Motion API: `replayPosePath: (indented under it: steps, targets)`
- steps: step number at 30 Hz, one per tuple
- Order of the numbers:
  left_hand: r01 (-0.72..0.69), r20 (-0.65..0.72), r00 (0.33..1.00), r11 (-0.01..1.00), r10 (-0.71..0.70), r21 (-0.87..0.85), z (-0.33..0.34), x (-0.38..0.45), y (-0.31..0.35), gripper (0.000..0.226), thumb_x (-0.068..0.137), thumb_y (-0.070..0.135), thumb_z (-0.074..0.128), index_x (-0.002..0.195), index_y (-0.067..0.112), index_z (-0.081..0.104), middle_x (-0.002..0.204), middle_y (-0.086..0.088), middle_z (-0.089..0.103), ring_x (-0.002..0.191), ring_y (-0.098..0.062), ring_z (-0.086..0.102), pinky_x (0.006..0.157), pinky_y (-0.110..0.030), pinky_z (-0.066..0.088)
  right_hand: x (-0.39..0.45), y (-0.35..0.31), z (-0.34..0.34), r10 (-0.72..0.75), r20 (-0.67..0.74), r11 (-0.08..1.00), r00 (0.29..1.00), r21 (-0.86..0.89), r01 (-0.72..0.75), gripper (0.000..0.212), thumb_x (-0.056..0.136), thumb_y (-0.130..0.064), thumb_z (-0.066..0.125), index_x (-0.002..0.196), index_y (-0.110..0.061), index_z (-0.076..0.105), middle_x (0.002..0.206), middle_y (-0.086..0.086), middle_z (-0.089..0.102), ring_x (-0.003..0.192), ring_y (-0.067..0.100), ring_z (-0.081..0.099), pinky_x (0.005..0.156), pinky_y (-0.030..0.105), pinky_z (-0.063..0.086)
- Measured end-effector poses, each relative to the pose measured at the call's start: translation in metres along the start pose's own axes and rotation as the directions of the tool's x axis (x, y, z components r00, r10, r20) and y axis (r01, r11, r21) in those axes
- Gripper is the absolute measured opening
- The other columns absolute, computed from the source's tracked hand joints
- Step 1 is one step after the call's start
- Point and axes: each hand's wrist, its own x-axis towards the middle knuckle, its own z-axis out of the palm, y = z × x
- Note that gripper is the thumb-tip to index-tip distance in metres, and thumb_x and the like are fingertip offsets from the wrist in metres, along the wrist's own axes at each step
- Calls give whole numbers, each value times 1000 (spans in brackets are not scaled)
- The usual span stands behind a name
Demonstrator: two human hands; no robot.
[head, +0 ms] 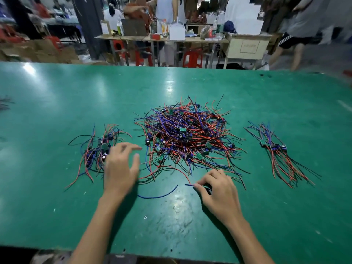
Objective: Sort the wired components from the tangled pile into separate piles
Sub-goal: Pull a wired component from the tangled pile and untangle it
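Green table (57, 103): a wide, glossy green top fills the view, scuffed near the front edge, light glaring off the middle.
Background: beyond the far edge, blurred workbenches (162, 38) loaded with boxes and bottles, red stools (192, 59) beneath, people standing and one walking past at the right.
Tangled pile (187, 134): dead centre, a big knot of red, blue and black wires with small green boards and dark capacitors poking through; loose ends spray out toward both hands.
Right pile (278, 153): well apart on the right, a neater bunch, boards together at the top, wires fanning down toward the front edge.
Left pile (99, 149): looser, on the left side, wires curling every way, boards and capacitors bunched in the middle.
Left hand (121, 164): palm down at the near right edge of the left pile, fingers spread and relaxed, gripping nothing; fingertips point toward the tangled pile.
Right hand (217, 189): low on the table just in front of the tangled pile, thumb and forefinger pinching a wire end (188, 185) that sticks out leftward, blue at the tip.
Loose blue wire (160, 195): lying alone in a shallow curve between the two hands, touching neither.
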Motion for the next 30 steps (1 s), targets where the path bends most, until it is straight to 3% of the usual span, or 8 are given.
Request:
replayPosePath:
  steps: [4, 7, 11, 17, 19, 21, 25, 30]
  targets:
    - [-205, 311, 920, 969, 240, -140, 11, -52, 24, 15, 88, 42, 72, 94, 29, 70, 101, 13, 56, 98, -9, 54, 88, -30, 42, -1, 2, -2, -8, -60, 1000, 998, 12, 9, 12, 89, -27, 77, 83, -23, 68, 85, -14, 65, 81, 17, 59, 75, 33, 45]
    - [-206, 351, 905, 970, 240, -130, 15, -74, 22, 19, 89, 49, 63, 91, 31, 65, 95, 17, 52, 92, -7, 51, 82, -28, 39, -2, 0, -1, 8, 0, 1000, 1000, -5, -8, 13, 87, -33, 79, 85, -25, 70, 86, -13, 63, 84, 14, 54, 79, 31, 43]
    - [-171, 334, 924, 982, 189, -83, 21, -77, 26, 10, 95, 29, 64, 88, 22, 64, 92, 11, 52, 89, -15, 51, 78, -33, 37, 2, -4, 2, 8, 114, 1000, 993, -10, -7, 13, 91, -29, 74, 82, -24, 66, 83, -17, 52, 83, 12, 45, 80, 31, 37]
    - [134, 298, 951, 978, -81, -162, 27, -70, 33, 23, 100, 15, 56, 83, 29, 52, 79, 11, 59, 78, -16, 54, 72, -33, 38, 30, -29, 19, 146, 167, 930, 975, 314, -193, 9, 105, -31, 53, 103, -23, 56, 95, -8, 60, 85, 12, 62, 79, 41, 52]
    - [240, 262, 948, 945, -180, -220, 27, -67, 34, 24, 103, 20, 52, 82, 31, 49, 67, 9, 60, 65, -9, 57, 64, -26, 41, 42, -38, 29, 127, 255, 964, 959, 197, -180, 20, 102, -37, 57, 114, -21, 59, 106, -3, 56, 96, 16, 58, 86, 39, 49]
    - [378, 291, 915, 846, -279, -376, 27, -65, 36, 20, 104, 23, 51, 85, 29, 51, 63, 7, 59, 54, -11, 54, 58, -28, 45, 46, -45, 36, 150, 267, 981, 952, 78, -176, 22, 100, -42, 60, 107, -21, 61, 101, -3, 49, 94, 20, 56, 77, 36, 45]
    - [595, 437, 801, 465, -410, -655, 29, -65, 45, 7, 104, 21, 52, 109, 18, 55, 66, 4, 65, 48, -5, 43, 44, -18, 37, 38, -48, 40, 250, 232, 966, 940, -120, -228, 23, 102, -43, 53, 101, -22, 61, 96, -6, 45, 99, 21, 56, 71, 34, 36]
    - [584, 424, 784, 311, -453, -749, 37, -78, 64, 15, 103, 9, 53, 112, 9, 65, 85, -8, 77, 63, -7, 64, 58, -17, 53, 22, -57, 20, 375, 73, 925, 924, -93, -369, 21, 107, -38, 41, 105, -21, 54, 108, 0, 51, 99, 28, 57, 70, 37, 34]
